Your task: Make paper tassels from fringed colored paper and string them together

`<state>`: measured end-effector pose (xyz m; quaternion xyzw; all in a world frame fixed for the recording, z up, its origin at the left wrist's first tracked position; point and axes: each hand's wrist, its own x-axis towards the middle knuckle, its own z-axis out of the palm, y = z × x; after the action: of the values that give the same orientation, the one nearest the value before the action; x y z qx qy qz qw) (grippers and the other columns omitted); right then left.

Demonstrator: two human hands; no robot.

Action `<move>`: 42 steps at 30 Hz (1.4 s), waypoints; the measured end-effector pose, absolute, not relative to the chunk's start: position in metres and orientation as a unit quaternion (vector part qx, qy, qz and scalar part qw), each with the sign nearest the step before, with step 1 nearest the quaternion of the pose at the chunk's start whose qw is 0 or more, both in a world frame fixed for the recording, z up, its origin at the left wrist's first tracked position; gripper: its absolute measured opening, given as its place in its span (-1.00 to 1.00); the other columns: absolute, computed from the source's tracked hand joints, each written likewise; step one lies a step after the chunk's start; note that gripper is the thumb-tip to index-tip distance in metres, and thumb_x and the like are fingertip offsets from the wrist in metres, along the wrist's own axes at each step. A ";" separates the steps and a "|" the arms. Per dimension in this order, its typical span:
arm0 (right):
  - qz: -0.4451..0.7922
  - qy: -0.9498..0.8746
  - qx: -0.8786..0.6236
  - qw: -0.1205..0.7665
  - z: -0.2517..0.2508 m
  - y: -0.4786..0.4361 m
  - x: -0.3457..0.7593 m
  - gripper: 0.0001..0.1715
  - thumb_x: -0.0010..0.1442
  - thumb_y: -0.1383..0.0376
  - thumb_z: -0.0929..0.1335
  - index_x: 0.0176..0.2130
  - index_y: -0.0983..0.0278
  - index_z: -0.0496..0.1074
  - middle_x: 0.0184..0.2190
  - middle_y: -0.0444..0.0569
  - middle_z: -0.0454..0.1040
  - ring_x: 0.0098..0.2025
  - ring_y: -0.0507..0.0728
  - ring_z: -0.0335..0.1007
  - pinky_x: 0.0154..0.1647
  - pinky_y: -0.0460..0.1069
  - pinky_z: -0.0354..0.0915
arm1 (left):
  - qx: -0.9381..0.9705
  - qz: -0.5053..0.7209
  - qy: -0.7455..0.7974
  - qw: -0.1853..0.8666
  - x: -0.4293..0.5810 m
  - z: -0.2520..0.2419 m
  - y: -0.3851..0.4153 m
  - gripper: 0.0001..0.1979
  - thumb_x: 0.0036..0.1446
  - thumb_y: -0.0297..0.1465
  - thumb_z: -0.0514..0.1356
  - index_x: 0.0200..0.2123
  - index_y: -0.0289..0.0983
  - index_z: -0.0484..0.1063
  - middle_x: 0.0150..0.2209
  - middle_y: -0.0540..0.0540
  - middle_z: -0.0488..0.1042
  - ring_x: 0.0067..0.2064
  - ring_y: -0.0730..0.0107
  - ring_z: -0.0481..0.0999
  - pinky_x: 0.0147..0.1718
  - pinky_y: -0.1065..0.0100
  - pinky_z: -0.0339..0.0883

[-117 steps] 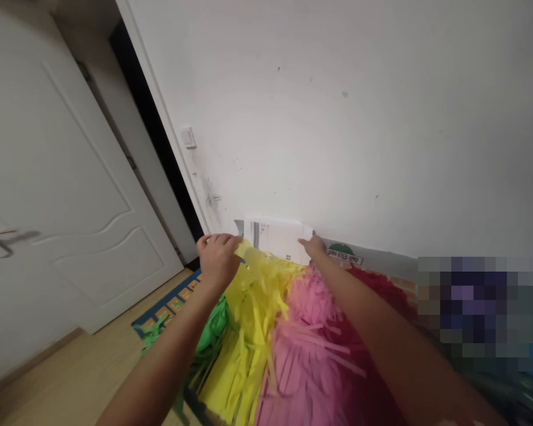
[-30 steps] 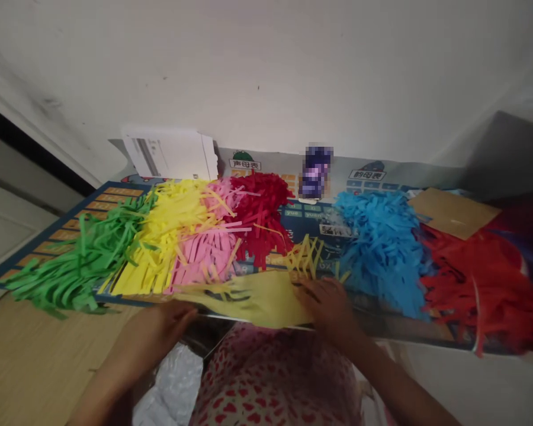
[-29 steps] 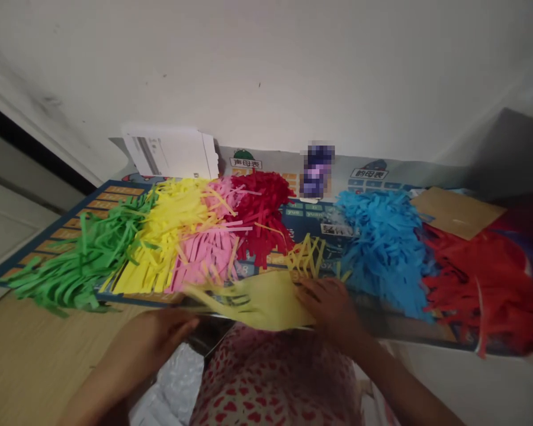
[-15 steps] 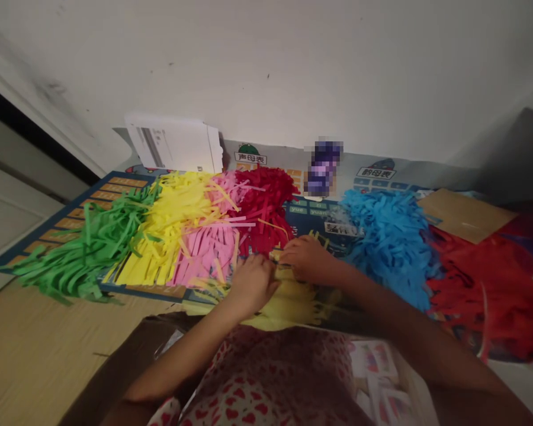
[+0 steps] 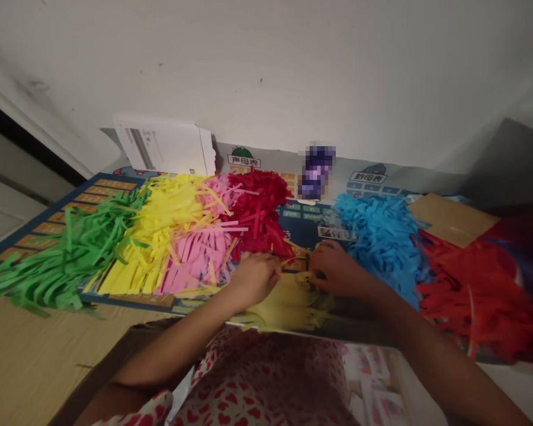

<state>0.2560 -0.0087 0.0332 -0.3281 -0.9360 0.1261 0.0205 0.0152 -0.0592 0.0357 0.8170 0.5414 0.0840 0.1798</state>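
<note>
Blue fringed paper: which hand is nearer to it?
Right. The right hand is beside the left edge of the blue fringed paper; the left hand is farther left, below the dark red fringe.

Ahead of you, a white box [image 5: 166,145] stands against the wall [image 5: 266,65]. To its right is a pixelated purple thing [image 5: 317,173]; farther right lies a brown envelope [image 5: 453,218]. Floor [image 5: 13,361] shows at your lower left, a door [image 5: 9,207] above.
</note>
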 end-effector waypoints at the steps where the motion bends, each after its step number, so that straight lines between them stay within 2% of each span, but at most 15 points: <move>1: 0.148 -0.930 -0.335 0.035 0.034 -0.012 0.265 -0.94 0.12 0.28 0.41 -0.34 0.22 0.48 -0.34 -0.06 0.48 -0.16 0.16 0.37 0.22 0.22 -0.09 | 0.822 0.092 0.532 0.181 0.017 0.039 -0.056 -0.88 0.18 -0.41 0.14 -0.33 -0.23 0.49 -0.26 -0.08 0.57 -0.16 0.20 0.50 -0.19 0.23 0.14; 6: 0.228 -0.906 -0.338 0.115 0.041 -0.020 0.305 -0.82 0.18 0.17 0.41 -0.24 0.22 0.44 -0.30 -0.09 0.51 -0.19 0.13 0.42 0.19 0.16 0.08 | 0.846 0.095 0.488 0.191 0.030 0.042 -0.036 -0.85 0.23 -0.39 0.09 -0.24 -0.22 0.46 -0.31 -0.05 0.57 -0.22 0.26 0.52 -0.12 0.22 0.16; 8: 0.177 -0.899 -0.375 0.140 0.040 -0.021 0.314 -0.78 0.21 0.15 0.38 -0.19 0.22 0.44 -0.26 -0.05 0.52 -0.15 0.18 0.42 0.11 0.17 0.16 | 0.847 0.062 0.501 0.164 0.037 0.040 -0.029 -0.84 0.22 -0.41 0.10 -0.21 -0.22 0.48 -0.28 -0.10 0.57 -0.18 0.19 0.51 -0.09 0.16 0.17; 11: 0.030 -0.873 -0.449 0.190 0.038 -0.032 0.317 -0.72 0.24 0.17 0.34 -0.08 0.25 0.43 -0.06 0.08 0.48 -0.01 0.28 0.37 0.09 0.25 0.12 | 0.842 0.059 0.533 0.064 0.037 0.040 -0.036 -0.77 0.22 -0.45 0.07 -0.11 -0.28 0.46 -0.13 -0.25 0.51 -0.04 0.02 0.43 -0.07 0.04 0.19; 14: -0.009 -0.871 -0.441 0.214 0.035 -0.061 0.306 -0.71 0.26 0.21 0.33 -0.03 0.23 0.40 0.01 0.09 0.44 0.04 0.27 0.32 0.16 0.26 0.04 | 0.861 0.098 0.495 0.065 0.029 0.040 -0.066 -0.77 0.25 -0.42 0.05 -0.09 -0.31 0.43 -0.09 -0.26 0.46 -0.05 0.06 0.40 -0.09 0.08 0.25; 17: 0.082 -0.921 -0.343 0.167 0.025 -0.092 0.282 -0.66 0.24 0.24 0.34 0.02 0.21 0.38 0.01 0.05 0.44 0.06 0.22 0.32 0.19 0.20 0.04 | 0.892 0.112 0.407 0.159 0.025 0.031 -0.102 -0.68 0.19 -0.27 0.17 -0.04 -0.31 0.39 -0.05 -0.24 0.44 -0.05 0.12 0.40 -0.06 0.15 0.29; 20: 0.085 -0.934 -0.312 0.154 0.006 -0.106 0.261 -0.67 0.22 0.39 0.28 -0.01 0.27 0.39 -0.03 0.08 0.47 0.03 0.21 0.33 0.15 0.19 0.07 | 0.893 0.119 0.411 0.137 0.030 0.014 -0.123 -0.48 0.13 -0.16 0.23 0.07 -0.35 0.33 0.04 -0.28 0.39 0.04 -0.01 0.34 0.03 0.02 0.23; 23: 0.064 -0.923 -0.335 0.177 -0.009 -0.107 0.256 -0.73 0.21 0.48 0.23 -0.15 0.28 0.42 -0.19 0.02 0.53 -0.13 0.16 0.40 0.00 0.13 0.13 | 0.881 0.117 0.451 0.085 0.034 0.000 -0.126 -0.65 0.22 -0.23 0.14 -0.03 -0.33 0.40 -0.06 -0.24 0.46 -0.03 0.02 0.37 -0.01 -0.01 0.22; 27: 0.097 -0.906 -0.352 0.214 -0.004 -0.095 0.264 -0.79 0.26 0.41 0.23 -0.20 0.24 0.43 -0.32 -0.06 0.53 -0.25 0.13 0.41 -0.10 0.09 0.15 | 0.871 0.146 0.468 0.038 0.028 -0.005 -0.122 -0.77 0.29 -0.36 0.06 -0.09 -0.31 0.44 -0.15 -0.19 0.50 -0.09 0.11 0.40 -0.06 0.05 0.23; 31: 0.023 -0.877 -0.417 0.237 0.002 -0.055 0.266 -0.68 0.24 0.27 0.32 -0.01 0.28 0.41 -0.05 0.10 0.49 -0.02 0.26 0.36 -0.04 0.14 0.18 | 0.878 0.162 0.449 0.045 0.022 -0.004 -0.123 -0.67 0.24 -0.23 0.13 -0.04 -0.32 0.43 -0.06 -0.23 0.48 -0.02 0.07 0.38 -0.01 0.05 0.22; 33: -0.017 -0.871 -0.443 0.209 0.000 -0.035 0.264 -0.68 0.18 0.26 0.38 -0.06 0.30 0.45 0.05 0.14 0.43 0.10 0.32 0.27 0.04 0.19 0.16 | 0.882 0.155 0.443 0.052 0.022 -0.003 -0.124 -0.57 0.20 -0.14 0.17 0.00 -0.34 0.41 -0.01 -0.26 0.45 0.04 0.02 0.35 0.02 0.03 0.20; 35: -0.045 -0.883 -0.425 0.194 -0.004 -0.025 0.263 -0.90 0.19 0.33 0.37 -0.24 0.26 0.49 0.02 0.06 0.47 0.15 0.31 0.23 0.16 0.23 0.07 | 0.882 0.146 0.444 0.055 0.021 -0.002 -0.126 -0.54 0.19 -0.13 0.18 0.02 -0.33 0.40 0.02 -0.27 0.44 0.06 0.00 0.34 0.04 0.02 0.19; 37: -0.073 -0.909 -0.363 0.190 -0.006 -0.030 0.262 -0.84 0.24 0.42 0.31 -0.31 0.23 0.48 -0.04 -0.04 0.51 0.16 0.24 0.23 0.25 0.24 -0.05 | 0.881 0.139 0.448 0.060 0.018 -0.001 -0.128 -0.56 0.19 -0.14 0.18 0.02 -0.31 0.40 0.02 -0.25 0.44 0.07 0.02 0.34 0.05 0.01 0.17; 39: -0.084 -0.931 -0.309 0.178 -0.007 -0.044 0.263 -0.77 0.25 0.46 0.28 -0.22 0.21 0.49 -0.03 -0.05 0.52 0.16 0.21 0.23 0.27 0.25 -0.10 | 0.880 0.134 0.451 0.067 0.015 -0.001 -0.130 -0.58 0.20 -0.15 0.18 0.02 -0.29 0.40 0.02 -0.24 0.45 0.07 0.03 0.35 0.06 -0.01 0.15; 42: -0.024 -0.934 -0.319 0.159 -0.002 -0.064 0.274 -0.75 0.22 0.43 0.30 -0.15 0.21 0.49 -0.04 -0.02 0.51 0.14 0.24 0.27 0.23 0.28 -0.05 | 0.877 0.123 0.456 0.085 0.012 0.002 -0.130 -0.61 0.21 -0.17 0.16 0.01 -0.29 0.40 0.02 -0.23 0.45 0.06 0.05 0.35 0.08 -0.02 0.12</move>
<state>0.2742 -0.0639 -0.0022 -0.3194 -0.9338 -0.0244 0.1594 0.0116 -0.1303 0.0020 0.8774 0.4560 0.1229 0.0845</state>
